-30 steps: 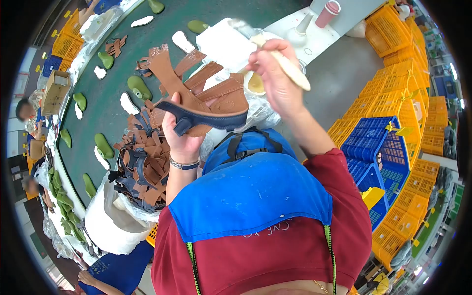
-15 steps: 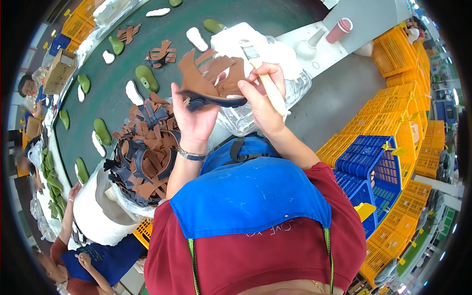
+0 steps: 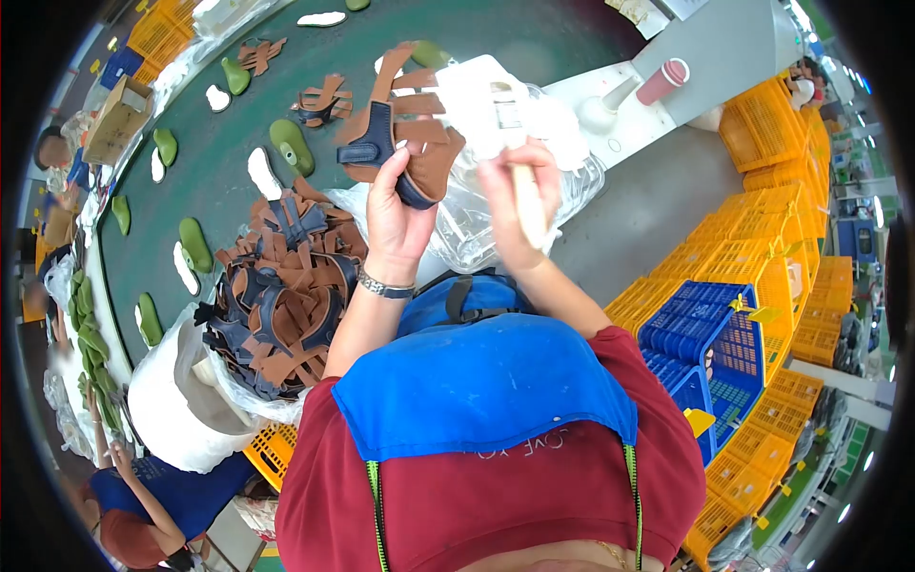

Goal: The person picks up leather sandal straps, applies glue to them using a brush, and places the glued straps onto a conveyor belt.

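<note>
Left hand (image 3: 398,225) clasps a brown upper (image 3: 436,162), right hand (image 3: 503,214) clasps a brush (image 3: 530,212), floor (image 3: 662,186) stretching beyond the plastic (image 3: 576,183) edge.

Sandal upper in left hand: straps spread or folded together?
Spread: the brown straps on the sandal upper fan out above the left hand, with visible gaps between them.

A single view is given, taken by a camera worn on the person's head and aimed forward and steeply down. A very wide, bending field is covered, framed by dark curved edges at three and nine o'clock. The wearer's red shirt (image 3: 534,486) is seen from close above at six o'clock. The left hand (image 3: 400,224) is caught at eleven, the right hand (image 3: 522,200) at one. The green table (image 3: 210,172) is taken in from nine to twelve, and yellow crates (image 3: 762,124), farther off, from two to four.
</note>
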